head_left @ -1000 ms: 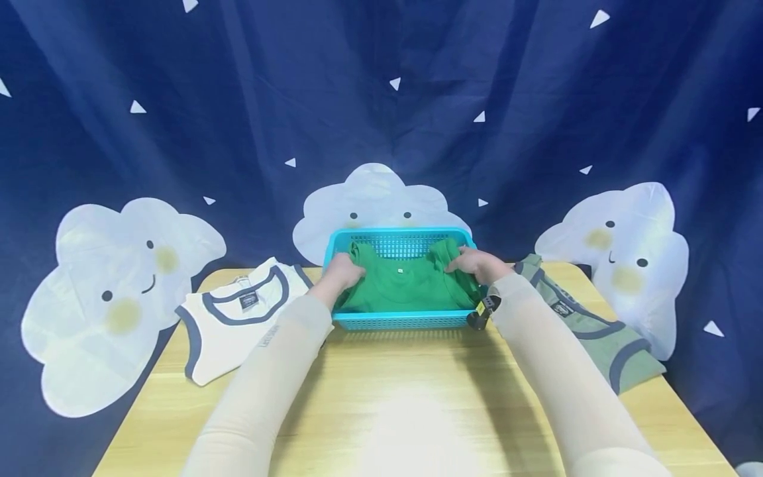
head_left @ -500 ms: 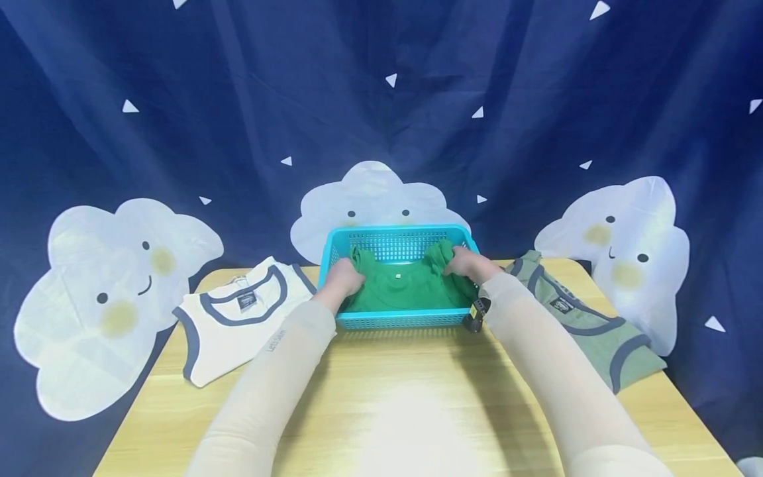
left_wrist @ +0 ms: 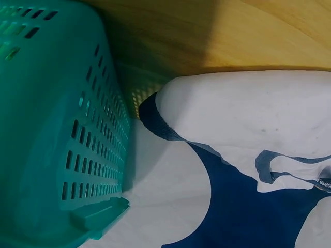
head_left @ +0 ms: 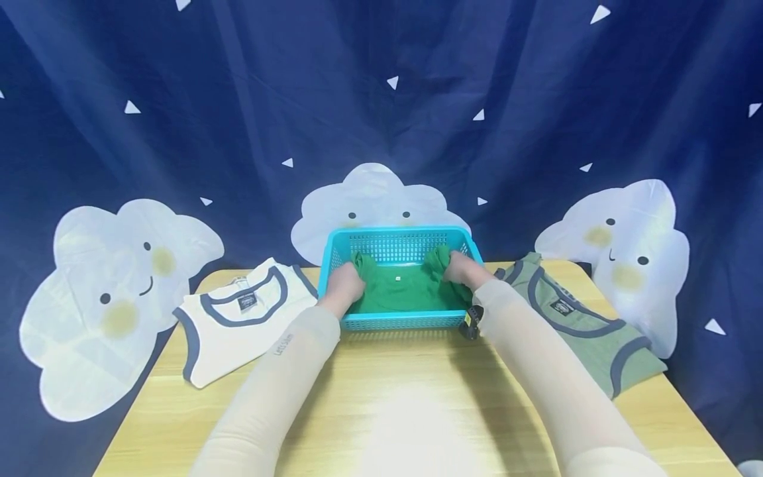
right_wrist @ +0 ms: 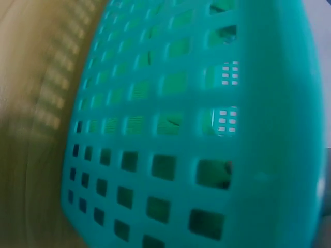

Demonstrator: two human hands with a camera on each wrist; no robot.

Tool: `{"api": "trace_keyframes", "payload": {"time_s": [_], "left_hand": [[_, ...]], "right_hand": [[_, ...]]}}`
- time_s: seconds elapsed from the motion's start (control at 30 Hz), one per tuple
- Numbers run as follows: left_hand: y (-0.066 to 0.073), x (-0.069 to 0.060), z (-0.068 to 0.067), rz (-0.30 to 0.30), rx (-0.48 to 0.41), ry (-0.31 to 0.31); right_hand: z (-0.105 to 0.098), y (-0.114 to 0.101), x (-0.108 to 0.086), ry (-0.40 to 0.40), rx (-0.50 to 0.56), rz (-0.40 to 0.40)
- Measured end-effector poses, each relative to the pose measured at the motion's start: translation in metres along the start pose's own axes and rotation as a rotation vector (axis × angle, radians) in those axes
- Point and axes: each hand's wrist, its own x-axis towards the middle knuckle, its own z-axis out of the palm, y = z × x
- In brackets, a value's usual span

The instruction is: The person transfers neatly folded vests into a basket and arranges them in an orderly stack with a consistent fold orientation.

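Observation:
In the head view a green shirt [head_left: 398, 295] lies spread inside a turquoise plastic basket [head_left: 405, 320], a small white label at its neck. My left hand [head_left: 344, 285] is inside the basket's left end and grips the shirt's bunched left shoulder. At the other end my right hand [head_left: 465, 270] pinches the bunched right shoulder; its fingertips are partly hidden by cloth. Neither hand shows in the wrist views. The left wrist view has the basket's perforated wall [left_wrist: 88, 150] up close. Green cloth shows through the holes of the basket wall [right_wrist: 258, 129] in the right wrist view.
A white sleeveless top [head_left: 223, 344] with dark trim lies folded left of the basket, also the white top [left_wrist: 232, 113] in the left wrist view. An olive sleeveless top [head_left: 602, 338] lies to the right. Behind the wooden table [head_left: 393, 397] hangs a dark blue cloud-patterned curtain [head_left: 381, 86].
Both hands have sunk lower into the basket and drawn slightly inward, still gripping the green shirt. The shirt has settled from above the rim level down to the basket's bottom.

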Motion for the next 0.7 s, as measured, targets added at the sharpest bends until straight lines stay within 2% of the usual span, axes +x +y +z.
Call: {"api": "trace_keyframes", "payload": {"time_s": [0.23, 0.4, 0.53, 0.7], "left_hand": [[-0.003, -0.002, 0.007, 0.030, 0.042, 0.041], [-0.003, -0.001, 0.009, 0.031, 0.063, 0.047], [-0.003, -0.001, 0.009, 0.020, 0.070, 0.043], [-0.002, -0.003, 0.007, 0.007, 0.055, 0.051]], "right_hand": [[0.004, 0.000, 0.008, -0.003, -0.183, 0.012], [0.004, 0.000, 0.012, -0.013, -0.266, 0.034], [0.005, -0.001, 0.013, -0.014, -0.263, 0.042], [0.003, -0.002, 0.008, -0.009, -0.277, 0.012]]}}
